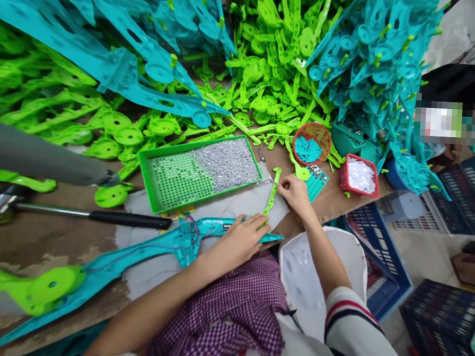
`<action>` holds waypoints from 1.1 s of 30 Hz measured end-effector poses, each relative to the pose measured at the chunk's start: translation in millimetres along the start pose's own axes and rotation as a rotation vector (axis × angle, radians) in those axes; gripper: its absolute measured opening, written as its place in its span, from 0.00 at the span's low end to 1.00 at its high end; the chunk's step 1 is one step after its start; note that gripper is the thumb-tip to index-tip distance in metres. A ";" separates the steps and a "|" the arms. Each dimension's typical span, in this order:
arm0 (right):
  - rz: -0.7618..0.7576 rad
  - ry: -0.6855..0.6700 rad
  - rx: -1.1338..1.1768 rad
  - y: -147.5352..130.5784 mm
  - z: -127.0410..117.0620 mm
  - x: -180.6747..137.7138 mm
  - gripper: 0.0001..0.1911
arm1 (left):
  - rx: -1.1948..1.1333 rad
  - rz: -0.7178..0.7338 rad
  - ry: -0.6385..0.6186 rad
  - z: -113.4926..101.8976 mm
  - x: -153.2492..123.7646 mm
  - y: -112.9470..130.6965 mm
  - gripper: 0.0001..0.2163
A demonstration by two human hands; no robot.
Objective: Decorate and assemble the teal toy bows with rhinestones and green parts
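Note:
A long blue plastic part lies across the table in front of me, with thin red wires along it and a green round-ended piece at its left end. My left hand rests flat over its right end, fingers stretched out. Those fingertips touch the lower end of a narrow green plastic arm pointing away from me. Close to the arm's upper end, my right hand has thumb and forefinger pinched together; whatever sits between them is too small to make out.
A green perforated tray holds many small metal pieces. Nearby are a hammer, a red basket of blue pieces, a red box of white pieces and a teal tray. Green and blue parts pile up behind. A person is at right.

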State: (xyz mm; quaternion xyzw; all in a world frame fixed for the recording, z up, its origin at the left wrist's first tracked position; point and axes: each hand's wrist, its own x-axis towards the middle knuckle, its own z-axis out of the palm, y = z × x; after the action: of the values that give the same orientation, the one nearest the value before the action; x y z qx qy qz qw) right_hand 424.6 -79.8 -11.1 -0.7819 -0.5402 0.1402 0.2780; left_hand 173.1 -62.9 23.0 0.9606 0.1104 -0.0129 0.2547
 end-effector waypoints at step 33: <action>-0.528 -0.584 0.018 7.6 -38.3 54.7 0.05 | 0.006 0.031 -0.084 -14.8 -4.4 -2.4 0.20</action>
State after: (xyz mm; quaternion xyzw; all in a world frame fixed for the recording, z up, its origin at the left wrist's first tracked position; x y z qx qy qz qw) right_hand 471.0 -42.2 19.8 -0.5407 -0.7779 0.2851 0.1457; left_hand 167.8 -54.4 35.1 0.9616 0.0848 -0.0495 0.2561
